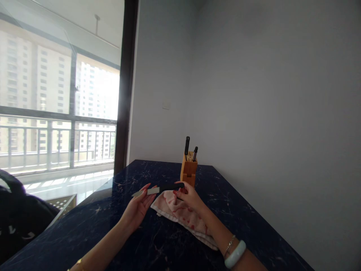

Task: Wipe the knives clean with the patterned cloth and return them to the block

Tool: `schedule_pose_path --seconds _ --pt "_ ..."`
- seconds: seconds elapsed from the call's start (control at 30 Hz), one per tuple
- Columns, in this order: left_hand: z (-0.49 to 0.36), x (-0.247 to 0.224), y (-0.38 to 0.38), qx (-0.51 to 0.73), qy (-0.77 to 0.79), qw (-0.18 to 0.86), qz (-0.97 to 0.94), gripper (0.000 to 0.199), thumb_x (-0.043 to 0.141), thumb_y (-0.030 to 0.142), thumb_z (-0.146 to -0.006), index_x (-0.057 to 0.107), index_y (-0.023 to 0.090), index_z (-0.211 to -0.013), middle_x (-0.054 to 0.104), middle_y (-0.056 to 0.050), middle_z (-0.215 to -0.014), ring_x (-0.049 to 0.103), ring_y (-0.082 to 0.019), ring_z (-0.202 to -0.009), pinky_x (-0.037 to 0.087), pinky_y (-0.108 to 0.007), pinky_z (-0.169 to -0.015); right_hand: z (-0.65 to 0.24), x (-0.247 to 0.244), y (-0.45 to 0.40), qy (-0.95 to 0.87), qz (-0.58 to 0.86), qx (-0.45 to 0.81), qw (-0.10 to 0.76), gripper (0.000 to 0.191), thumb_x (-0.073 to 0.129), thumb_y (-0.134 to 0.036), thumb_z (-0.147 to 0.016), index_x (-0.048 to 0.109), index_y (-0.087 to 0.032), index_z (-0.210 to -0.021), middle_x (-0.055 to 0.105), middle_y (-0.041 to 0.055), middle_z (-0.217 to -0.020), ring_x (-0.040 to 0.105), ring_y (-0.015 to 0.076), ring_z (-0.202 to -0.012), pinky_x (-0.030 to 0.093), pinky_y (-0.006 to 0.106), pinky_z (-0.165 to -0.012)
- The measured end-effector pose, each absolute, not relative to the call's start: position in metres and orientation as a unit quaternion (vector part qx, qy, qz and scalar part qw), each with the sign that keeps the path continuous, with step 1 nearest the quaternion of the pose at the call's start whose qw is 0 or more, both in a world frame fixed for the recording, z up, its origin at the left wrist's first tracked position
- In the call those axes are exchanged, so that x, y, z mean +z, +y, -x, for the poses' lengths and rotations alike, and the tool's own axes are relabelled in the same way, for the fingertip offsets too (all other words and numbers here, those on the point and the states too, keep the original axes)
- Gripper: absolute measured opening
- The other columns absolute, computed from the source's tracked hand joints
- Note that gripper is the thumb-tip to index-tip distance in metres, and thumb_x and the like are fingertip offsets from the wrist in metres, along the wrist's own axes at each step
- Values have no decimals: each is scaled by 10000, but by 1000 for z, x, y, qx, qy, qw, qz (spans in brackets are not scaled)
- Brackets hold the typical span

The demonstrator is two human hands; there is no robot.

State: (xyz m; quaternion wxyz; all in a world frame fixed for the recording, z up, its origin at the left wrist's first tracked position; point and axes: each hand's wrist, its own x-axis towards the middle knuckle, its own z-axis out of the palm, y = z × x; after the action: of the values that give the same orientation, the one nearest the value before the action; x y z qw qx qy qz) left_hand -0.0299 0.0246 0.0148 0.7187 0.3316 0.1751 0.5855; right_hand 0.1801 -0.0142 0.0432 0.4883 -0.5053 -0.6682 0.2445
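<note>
A knife (170, 186) with a black handle and a pale blade is held level between my two hands, its tip pointing left. My left hand (138, 207) has the blade between the thumb on top and the fingers behind. At the other end, my right hand (191, 196) pinches the butt of the handle. Below the handle and under my right forearm lies a pink towel (186, 214) with red marks and a white edge; whether the right fingers also grip it, I cannot tell. Just behind my right hand stands a wooden knife block (188, 169).
Two dark-handled tools, one black handle (187, 145) and one dark-tipped handle (195, 153), stick up from the block. The dark blue marbled table (158, 171) meets grey walls behind and at right. A black bag-like object (22, 214) sits at the left, beside the window side.
</note>
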Motion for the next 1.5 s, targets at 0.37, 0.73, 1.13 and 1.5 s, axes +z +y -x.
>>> schedule_pose_path --seconds 0.37,0.73,1.13,1.5 --pt "15 10 4 501 153 752 -400 357 511 101 -816 474 97 -1171 599 -162 -1101 544 -248 -1047 451 -321 -912 -182 28 -37 -568 386 429 587 453 553 -521 -713 600 -147 -963 628 47 -679 462 79 -442 312 200 -407" --pt "14 11 -1 441 163 787 -399 369 508 233 -828 474 107 -1174 507 -147 -1233 471 -245 -1134 390 -348 -960 -270 130 -41 -494 424 156 743 334 520 -455 -713 595 -141 -797 566 -7 -507 447 78 -394 337 189 -384" --pt "10 7 -11 366 194 799 -437 350 510 309 -817 505 132 -1118 605 -145 -1098 595 -217 -959 444 -318 -828 -288 192 -21 -548 509 -111 654 322 453 -415 -779 574 -128 -863 612 37 -622 572 124 -515 461 231 -513" --pt "13 7 -7 382 206 792 -430 307 527 303 -794 548 133 -1049 654 -106 -954 620 -167 -803 466 -266 -722 -275 207 20 -580 601 -137 532 184 492 -312 -773 549 -156 -694 556 -3 -481 518 111 -402 392 221 -482"
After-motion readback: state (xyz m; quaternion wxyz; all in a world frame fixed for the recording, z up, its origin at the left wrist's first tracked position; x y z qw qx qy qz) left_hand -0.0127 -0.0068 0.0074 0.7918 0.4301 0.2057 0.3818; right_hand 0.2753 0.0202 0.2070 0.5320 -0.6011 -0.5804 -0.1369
